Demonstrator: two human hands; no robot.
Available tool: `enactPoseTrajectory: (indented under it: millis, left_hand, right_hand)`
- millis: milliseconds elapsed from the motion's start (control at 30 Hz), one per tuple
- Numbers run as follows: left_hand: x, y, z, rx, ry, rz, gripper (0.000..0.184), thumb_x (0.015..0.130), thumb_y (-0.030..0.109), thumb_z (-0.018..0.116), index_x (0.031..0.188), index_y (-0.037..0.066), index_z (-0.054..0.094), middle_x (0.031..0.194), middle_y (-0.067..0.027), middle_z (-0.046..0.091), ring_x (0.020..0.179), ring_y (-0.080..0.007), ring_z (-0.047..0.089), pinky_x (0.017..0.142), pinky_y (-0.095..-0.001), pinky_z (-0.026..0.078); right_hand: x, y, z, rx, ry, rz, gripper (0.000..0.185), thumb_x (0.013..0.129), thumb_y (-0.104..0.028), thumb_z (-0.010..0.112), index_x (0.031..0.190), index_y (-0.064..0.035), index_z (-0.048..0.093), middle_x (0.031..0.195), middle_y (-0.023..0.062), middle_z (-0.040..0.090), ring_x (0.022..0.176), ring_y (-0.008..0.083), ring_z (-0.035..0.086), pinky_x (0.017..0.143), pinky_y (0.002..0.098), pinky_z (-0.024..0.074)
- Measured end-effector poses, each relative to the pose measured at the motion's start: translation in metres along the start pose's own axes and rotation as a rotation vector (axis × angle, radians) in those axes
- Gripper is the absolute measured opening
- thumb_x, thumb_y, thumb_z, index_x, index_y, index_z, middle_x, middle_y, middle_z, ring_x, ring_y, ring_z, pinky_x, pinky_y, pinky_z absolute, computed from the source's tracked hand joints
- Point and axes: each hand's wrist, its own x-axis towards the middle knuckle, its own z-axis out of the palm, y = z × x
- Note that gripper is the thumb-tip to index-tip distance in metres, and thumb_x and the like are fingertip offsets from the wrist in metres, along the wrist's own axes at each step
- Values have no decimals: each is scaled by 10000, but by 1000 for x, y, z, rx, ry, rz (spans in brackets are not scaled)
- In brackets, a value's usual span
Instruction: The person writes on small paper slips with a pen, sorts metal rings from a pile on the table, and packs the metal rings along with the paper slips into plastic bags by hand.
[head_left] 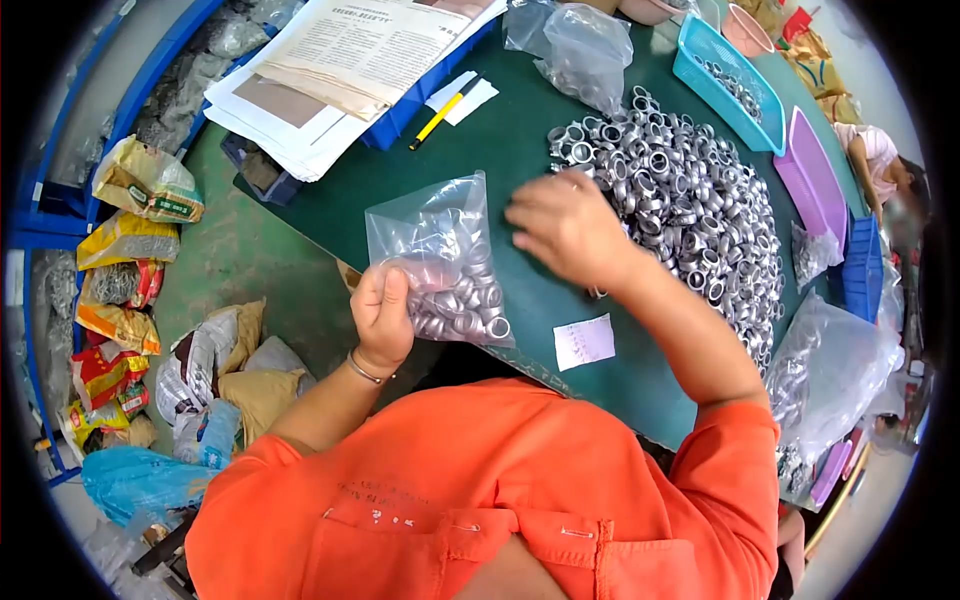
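Note:
My left hand (384,312) grips a clear plastic bag (405,225) by its side, thumb on top. Grey metal rings (462,305) fill the lower part of the bag, which leans at the near table edge. Palm down, my right hand (572,225) is over the green table between the bag and a large pile of metal rings (690,190). Its fingers point left, a little apart and slightly blurred, and I see nothing in them. Just below that hand lies a small handwritten paper slip (584,341).
Papers (300,90) on a blue bin and a yellow pen (437,122) lie at the back left. A turquoise basket (730,85), a purple tray (812,175) and a large plastic bag (830,365) line the right. Another person (875,155) sits beyond. Sacks (150,180) stand on the left.

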Motion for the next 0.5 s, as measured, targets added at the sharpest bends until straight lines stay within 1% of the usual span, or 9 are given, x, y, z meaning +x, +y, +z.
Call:
enactPoseTrajectory:
  millis: [33, 100, 233, 267, 367, 400, 433, 467, 500]
  left_hand:
    - [2, -2, -2, 15, -9, -2, 276, 1026, 192, 453, 972, -23, 618, 902, -42, 656, 818, -100, 576, 771, -243, 452]
    - [3, -2, -4, 15, -8, -5, 276, 1026, 192, 453, 974, -24, 618, 898, -41, 656, 813, -98, 572, 769, -243, 452]
    - [3, 8, 2, -13, -18, -37, 269, 1027, 192, 451, 983, -19, 611, 898, -43, 661, 815, -92, 567, 772, -238, 450]
    - [1, -2, -8, -16, -26, -39, 276, 1035, 190, 426, 994, -24, 596, 910, -68, 669, 828, -119, 609, 786, -255, 475]
    - [13, 17, 18, -132, -34, -76, 295, 1044, 205, 406, 1013, -31, 580, 907, -92, 671, 835, -157, 649, 783, -276, 513]
    - [16, 16, 23, -165, -32, -110, 305, 1046, 217, 403, 1022, -33, 576, 909, -98, 670, 837, -170, 659, 775, -283, 527]
    - [20, 15, 28, -196, -31, -142, 315, 1048, 229, 401, 1032, -35, 571, 911, -105, 669, 840, -182, 669, 767, -289, 541]
    - [22, 17, 36, -277, 7, -237, 321, 1045, 250, 416, 1037, -33, 568, 924, -103, 670, 867, -177, 669, 757, -284, 544]
    - [26, 15, 41, -309, 6, -230, 319, 1043, 249, 425, 1059, -34, 572, 972, -102, 671, 893, -167, 662, 780, -285, 537]
  right_hand:
    - [-12, -11, 1, -87, -54, 32, 268, 741, -172, 717, 985, -82, 654, 1073, 69, 603, 1065, 240, 569, 974, 449, 400]
    - [-34, -15, 2, -127, -35, 54, 252, 756, -104, 610, 1000, -49, 633, 1083, 76, 596, 1084, 236, 562, 981, 440, 400]
    - [-75, -17, -19, -233, -51, 152, 275, 745, -70, 559, 1004, -34, 644, 1048, 81, 618, 1030, 243, 587, 968, 430, 407]
    - [-83, -14, -25, -253, -54, 222, 260, 744, -64, 569, 989, -37, 652, 1033, 74, 630, 1019, 246, 594, 956, 435, 415]
    - [-90, -22, -40, -224, 20, 303, 251, 742, -35, 673, 992, -51, 656, 1049, 70, 634, 1019, 260, 591, 937, 443, 425]
    - [-90, -27, -42, -163, 97, 308, 248, 745, -34, 696, 988, -55, 653, 1041, 73, 632, 1008, 271, 592, 929, 441, 427]
    - [-87, -35, -43, -153, 135, 310, 236, 758, -37, 689, 989, -58, 650, 1025, 75, 630, 967, 280, 594, 875, 430, 438]
    - [-87, -43, -41, -98, 125, 320, 232, 764, -41, 690, 992, -58, 648, 1019, 78, 628, 947, 282, 591, 848, 423, 436]
    - [-87, -50, -38, -42, 116, 328, 229, 771, -46, 691, 996, -59, 647, 1013, 81, 626, 927, 284, 589, 821, 415, 434]
